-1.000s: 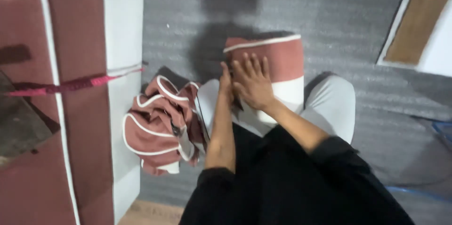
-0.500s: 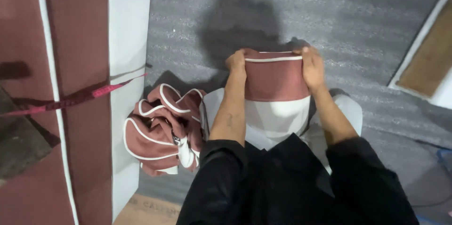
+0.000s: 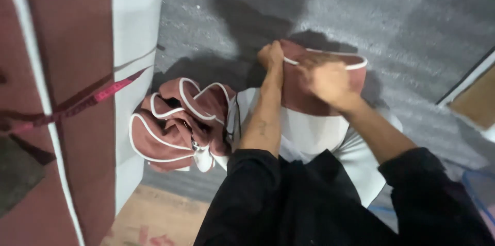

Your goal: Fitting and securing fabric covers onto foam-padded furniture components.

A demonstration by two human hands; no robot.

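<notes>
Grey ribbed matting (image 3: 402, 24) covers the floor from twelve to three o'clock, and on it, just above centre, lies a maroon cushion cover with white piping (image 3: 309, 89), spread over a white pad (image 3: 314, 132). At its eleven o'clock corner the left hand (image 3: 271, 55) has its fingers curled tight around the piped edge, while the right hand (image 3: 326, 78) lies across the top of the cover, blurred, with fingers seemingly loose and spread, so whether they grip the cloth cannot be told. Toward nine o'clock a crumpled heap of maroon covers (image 3: 178, 122) sits against a tall maroon and white panel (image 3: 77, 71), which has a pink strap (image 3: 87, 102) across it.
</notes>
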